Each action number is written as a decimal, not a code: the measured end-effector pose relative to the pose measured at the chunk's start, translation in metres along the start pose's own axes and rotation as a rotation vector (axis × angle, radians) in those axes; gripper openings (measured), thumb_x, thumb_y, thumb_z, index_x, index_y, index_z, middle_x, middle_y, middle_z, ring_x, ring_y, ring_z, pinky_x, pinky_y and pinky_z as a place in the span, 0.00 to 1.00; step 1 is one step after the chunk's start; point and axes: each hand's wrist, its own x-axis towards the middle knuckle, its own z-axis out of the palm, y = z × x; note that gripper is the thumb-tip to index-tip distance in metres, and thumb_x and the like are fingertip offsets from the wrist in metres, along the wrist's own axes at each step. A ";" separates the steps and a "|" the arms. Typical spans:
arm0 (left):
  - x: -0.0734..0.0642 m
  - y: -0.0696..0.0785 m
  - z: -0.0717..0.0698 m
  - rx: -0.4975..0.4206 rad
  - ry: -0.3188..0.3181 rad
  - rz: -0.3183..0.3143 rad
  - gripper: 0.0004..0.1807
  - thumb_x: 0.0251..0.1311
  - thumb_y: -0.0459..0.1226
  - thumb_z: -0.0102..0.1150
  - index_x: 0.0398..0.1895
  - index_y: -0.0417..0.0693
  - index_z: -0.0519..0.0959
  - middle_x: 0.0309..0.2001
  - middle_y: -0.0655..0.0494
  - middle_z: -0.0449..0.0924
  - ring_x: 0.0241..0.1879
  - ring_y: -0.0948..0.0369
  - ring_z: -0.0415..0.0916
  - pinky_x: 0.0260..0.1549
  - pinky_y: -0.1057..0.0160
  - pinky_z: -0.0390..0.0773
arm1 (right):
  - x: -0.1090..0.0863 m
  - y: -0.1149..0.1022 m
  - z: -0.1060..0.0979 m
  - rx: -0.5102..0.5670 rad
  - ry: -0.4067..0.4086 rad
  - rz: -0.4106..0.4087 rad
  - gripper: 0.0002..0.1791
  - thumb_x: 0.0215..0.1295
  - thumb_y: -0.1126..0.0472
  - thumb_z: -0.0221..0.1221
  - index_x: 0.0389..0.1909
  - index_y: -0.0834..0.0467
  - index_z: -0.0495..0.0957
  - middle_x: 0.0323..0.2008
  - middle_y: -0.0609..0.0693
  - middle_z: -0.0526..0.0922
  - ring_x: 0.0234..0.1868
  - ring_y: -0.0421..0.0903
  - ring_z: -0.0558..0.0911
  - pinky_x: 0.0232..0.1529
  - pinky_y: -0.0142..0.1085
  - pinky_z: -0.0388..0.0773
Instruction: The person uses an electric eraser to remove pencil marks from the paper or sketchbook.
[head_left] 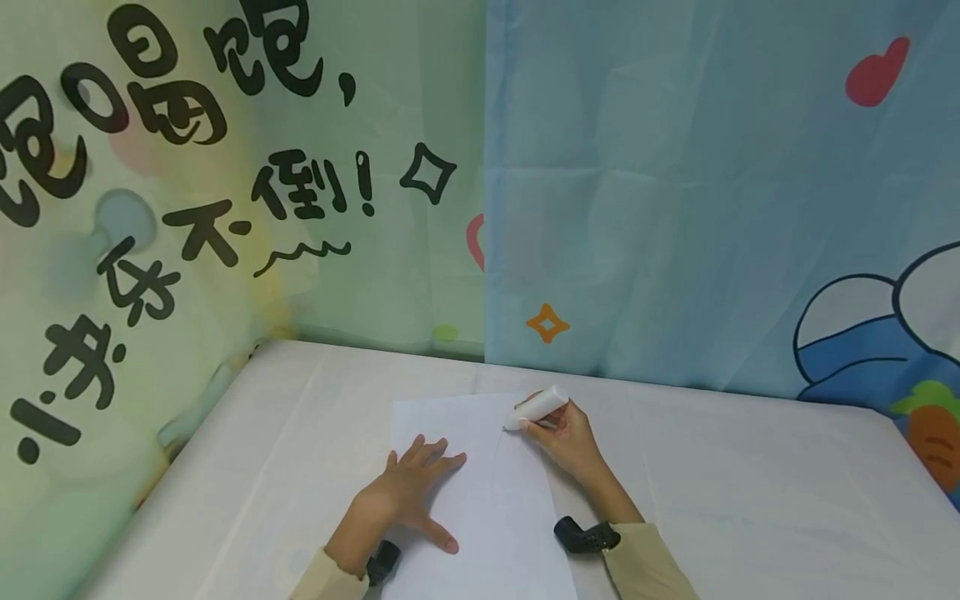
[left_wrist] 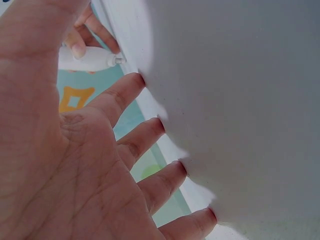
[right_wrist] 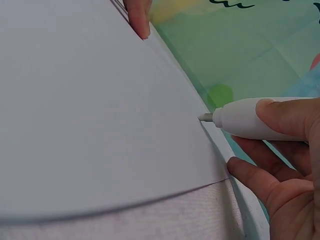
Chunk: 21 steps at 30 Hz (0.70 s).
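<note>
A white sheet of paper (head_left: 498,508) lies flat on the table. My right hand (head_left: 572,440) pinches a thick white pen-shaped tool (head_left: 542,406) near the sheet's top right corner. In the right wrist view, the tool (right_wrist: 245,119) narrows to a grey metal tip at the paper's surface; whether it touches I cannot tell. A fingertip of that hand rests by the paper's edge. My left hand (head_left: 408,492) is spread on the left part of the sheet. Its fingertips (left_wrist: 204,220) press on the paper in the left wrist view.
A white cloth (head_left: 735,492) covers the table around the sheet. Behind it hang a green curtain with black writing (head_left: 375,292) and a blue curtain (head_left: 675,208). Dark wrist cameras (head_left: 587,536) sit at both cuffs.
</note>
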 end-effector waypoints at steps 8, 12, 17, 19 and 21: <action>-0.001 0.001 0.000 -0.020 0.002 -0.003 0.59 0.30 0.52 0.82 0.72 0.52 0.63 0.75 0.46 0.54 0.75 0.39 0.43 0.67 0.30 0.47 | 0.000 0.001 0.001 -0.010 0.007 -0.025 0.22 0.53 0.80 0.63 0.49 0.75 0.70 0.46 0.71 0.79 0.41 0.32 0.80 0.46 0.24 0.78; -0.001 0.001 0.000 -0.017 0.003 -0.002 0.59 0.30 0.51 0.82 0.72 0.52 0.63 0.75 0.45 0.54 0.75 0.39 0.43 0.66 0.30 0.47 | 0.000 0.001 0.001 -0.027 0.002 -0.034 0.21 0.53 0.80 0.64 0.49 0.74 0.71 0.46 0.69 0.80 0.41 0.32 0.80 0.46 0.24 0.78; -0.001 0.000 0.000 -0.021 0.006 0.004 0.59 0.30 0.51 0.82 0.72 0.51 0.64 0.75 0.45 0.54 0.75 0.39 0.43 0.66 0.29 0.47 | 0.000 0.001 0.001 -0.032 -0.002 -0.034 0.21 0.53 0.80 0.64 0.49 0.74 0.71 0.46 0.69 0.80 0.42 0.32 0.80 0.47 0.23 0.77; -0.001 0.000 0.000 -0.021 0.009 0.008 0.59 0.30 0.51 0.82 0.72 0.51 0.64 0.75 0.45 0.54 0.75 0.39 0.44 0.66 0.29 0.48 | 0.000 0.001 0.001 -0.033 -0.001 -0.031 0.22 0.53 0.79 0.64 0.49 0.74 0.71 0.46 0.69 0.80 0.42 0.31 0.80 0.46 0.23 0.77; -0.001 0.000 0.000 -0.018 0.012 0.010 0.59 0.30 0.51 0.82 0.72 0.51 0.63 0.75 0.45 0.54 0.74 0.39 0.44 0.66 0.29 0.48 | 0.000 0.000 0.001 -0.032 0.000 -0.026 0.21 0.53 0.79 0.64 0.49 0.74 0.72 0.46 0.69 0.80 0.42 0.31 0.80 0.46 0.23 0.77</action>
